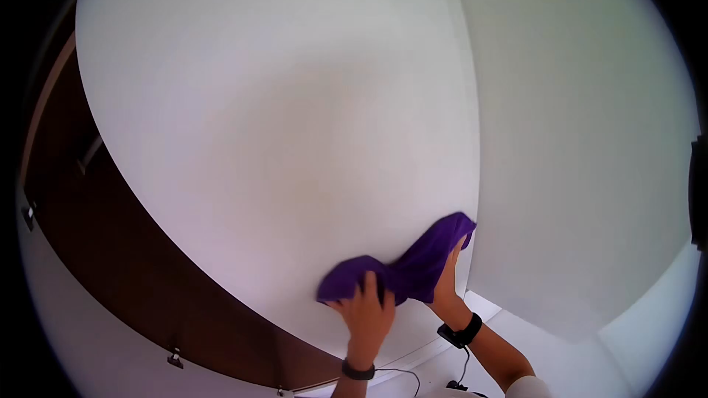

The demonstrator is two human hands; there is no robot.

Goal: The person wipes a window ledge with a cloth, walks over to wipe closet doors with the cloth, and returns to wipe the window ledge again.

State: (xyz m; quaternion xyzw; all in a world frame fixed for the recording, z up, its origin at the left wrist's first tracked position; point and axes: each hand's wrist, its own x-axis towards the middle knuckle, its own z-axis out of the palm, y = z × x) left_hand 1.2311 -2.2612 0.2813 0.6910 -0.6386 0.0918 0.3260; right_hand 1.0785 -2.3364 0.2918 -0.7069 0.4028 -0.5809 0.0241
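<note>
A purple cloth (417, 269) is stretched between my two hands against the lower part of a white wall (295, 147). My left hand (366, 315) grips the cloth's left end, with some fingers lying over the fabric and the others partly hidden by it. At the other end, my right hand (447, 291) holds the cloth near the wall's corner edge. Most of its fingers are behind the fabric. Each wrist wears a black band, and a dark box sits on the right one (460, 330).
A dark brown door (147, 250) with metal fittings (175, 358) curves along the left. To the right of the corner stands another pale wall surface (575, 147). Thin black cables (464, 368) hang near my wrists above the white floor (568, 354).
</note>
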